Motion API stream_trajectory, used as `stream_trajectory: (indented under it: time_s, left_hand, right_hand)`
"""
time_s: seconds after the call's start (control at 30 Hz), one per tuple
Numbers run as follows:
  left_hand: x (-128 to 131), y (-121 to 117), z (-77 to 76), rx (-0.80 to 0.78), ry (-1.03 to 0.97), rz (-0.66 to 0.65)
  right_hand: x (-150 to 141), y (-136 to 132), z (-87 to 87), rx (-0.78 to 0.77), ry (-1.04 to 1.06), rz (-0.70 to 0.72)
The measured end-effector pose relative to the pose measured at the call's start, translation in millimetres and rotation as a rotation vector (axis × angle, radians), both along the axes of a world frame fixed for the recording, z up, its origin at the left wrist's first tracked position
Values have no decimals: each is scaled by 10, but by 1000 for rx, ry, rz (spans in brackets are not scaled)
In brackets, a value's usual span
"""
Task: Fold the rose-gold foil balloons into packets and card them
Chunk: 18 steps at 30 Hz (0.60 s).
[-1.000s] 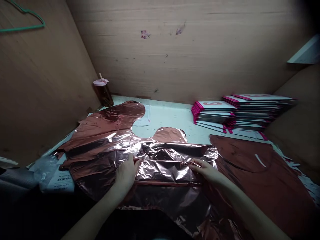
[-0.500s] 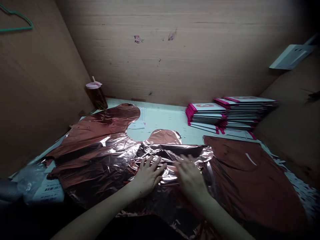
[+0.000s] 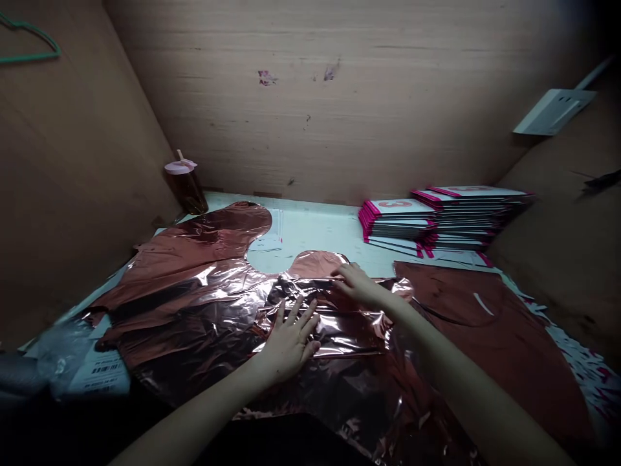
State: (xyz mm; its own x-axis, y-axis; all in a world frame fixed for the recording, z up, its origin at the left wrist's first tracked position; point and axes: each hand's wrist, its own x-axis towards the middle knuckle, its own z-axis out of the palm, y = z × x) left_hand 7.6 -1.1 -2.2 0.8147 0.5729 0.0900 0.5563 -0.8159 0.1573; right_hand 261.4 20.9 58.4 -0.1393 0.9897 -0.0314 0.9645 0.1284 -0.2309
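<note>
Flat shiny rose-gold foil balloons (image 3: pixel 204 304) with rounded outlines spread over the table. Across the middle lies a folded foil section (image 3: pixel 344 333), creased and reflecting light. My left hand (image 3: pixel 291 340) rests palm down on its left part, fingers spread. My right hand (image 3: pixel 359 285) is at the far edge of that fold, fingers stretched to the left and slightly bent, with nothing visible in them. Behind the fold, a rounded foil lobe (image 3: pixel 317 262) sticks out. Another smooth foil piece (image 3: pixel 485 343) lies to the right.
Pink-edged flat packets (image 3: pixel 400 223) marked with a 3 stand stacked at the back right. A lidded cup (image 3: pixel 189 191) with a straw is at the back left. Clear plastic (image 3: pixel 61 362) and a barcode label (image 3: pixel 104 372) lie front left. Cardboard walls (image 3: pixel 301 129) enclose the table.
My right hand has moved up and away from the front of the fold to its far edge. The folded section looks flatter. My left hand has stayed nearly still.
</note>
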Motion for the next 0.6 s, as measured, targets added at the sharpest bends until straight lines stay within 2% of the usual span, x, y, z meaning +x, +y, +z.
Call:
stream_trajectory:
  time_s: [0.07,0.13,0.2,0.27,0.37,0.43,0.47,0.53,0.6]
  left_hand:
    - [-4,-23,32,20,-18,16]
    - [0,-59,86,34,-28,58]
    - [12,-108,154,40,-35,93]
    - [25,-165,217,27,-24,118]
    - [-10,-237,254,-83,51,191]
    - [-106,-254,231,-144,67,235]
    - [-177,-253,212,-124,33,260]
    - [-345,-244,177,22,-106,351]
    - [-480,-270,160,256,-313,536]
  right_hand:
    - [-172,389,178,-141,3,126]
    - [-287,575,298,-233,-23,194]
    - [-366,517,372,-235,-54,238]
    - [-440,242,380,-181,-76,273]
    - [-545,-382,188,-99,-92,326]
    - [-566,-776,-62,41,-107,365]
    - [-555,-934,-196,125,-113,389]
    - [-498,-1149,-426,255,-116,429]
    - [-431,-1242,-555,260,-92,440]
